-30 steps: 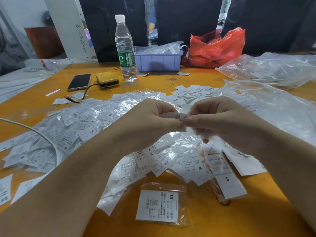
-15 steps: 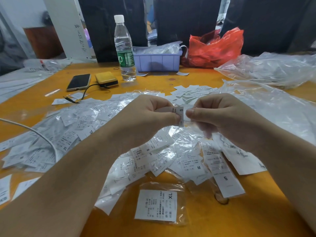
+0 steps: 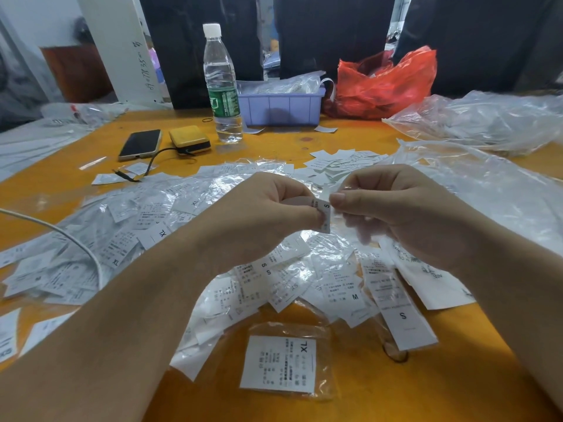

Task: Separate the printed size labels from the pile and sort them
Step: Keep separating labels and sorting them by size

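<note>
Nearest lies a bagged XL label [image 3: 281,363] on the worktop [image 3: 426,388]. Above the pile [image 3: 189,239], left hand [image 3: 268,214] and right hand [image 3: 393,208] both pinch an S label [image 3: 325,215]; pulling unevenly could tear it or drop it back.

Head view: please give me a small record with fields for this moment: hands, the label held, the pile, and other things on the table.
left hand: left hand pinches the S label
right hand: right hand pinches a thin clear sleeve beside that label
held label: S label, small white strip, held above the pile
pile: label pile, white labels in clear plastic, marked S, M, XL
near edge: bagged XL label, lying apart from the pile
far side: water bottle, phone, purple bin, red bag
surface: orange table
</note>
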Available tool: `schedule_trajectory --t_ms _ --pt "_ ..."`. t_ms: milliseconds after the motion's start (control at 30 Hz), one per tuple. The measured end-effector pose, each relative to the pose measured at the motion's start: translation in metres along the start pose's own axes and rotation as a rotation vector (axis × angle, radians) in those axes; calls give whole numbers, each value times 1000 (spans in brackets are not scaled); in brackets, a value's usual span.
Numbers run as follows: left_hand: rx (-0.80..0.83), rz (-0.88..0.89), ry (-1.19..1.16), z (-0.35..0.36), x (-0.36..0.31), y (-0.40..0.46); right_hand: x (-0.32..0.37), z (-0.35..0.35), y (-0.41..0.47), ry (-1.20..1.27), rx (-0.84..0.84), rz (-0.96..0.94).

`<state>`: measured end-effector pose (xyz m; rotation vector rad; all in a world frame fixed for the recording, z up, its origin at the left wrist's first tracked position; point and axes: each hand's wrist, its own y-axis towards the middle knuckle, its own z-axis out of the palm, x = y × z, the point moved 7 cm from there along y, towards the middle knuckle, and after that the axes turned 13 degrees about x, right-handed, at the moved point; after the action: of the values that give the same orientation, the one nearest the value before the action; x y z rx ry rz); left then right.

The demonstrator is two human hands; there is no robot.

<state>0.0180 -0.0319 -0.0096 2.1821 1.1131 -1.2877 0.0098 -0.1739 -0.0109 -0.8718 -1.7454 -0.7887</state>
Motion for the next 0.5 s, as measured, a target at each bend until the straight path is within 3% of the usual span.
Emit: schedule_trajectory --t_ms 500 --pt "-103 50 73 -6 -1 -2 2 6 0 -77 48 46"
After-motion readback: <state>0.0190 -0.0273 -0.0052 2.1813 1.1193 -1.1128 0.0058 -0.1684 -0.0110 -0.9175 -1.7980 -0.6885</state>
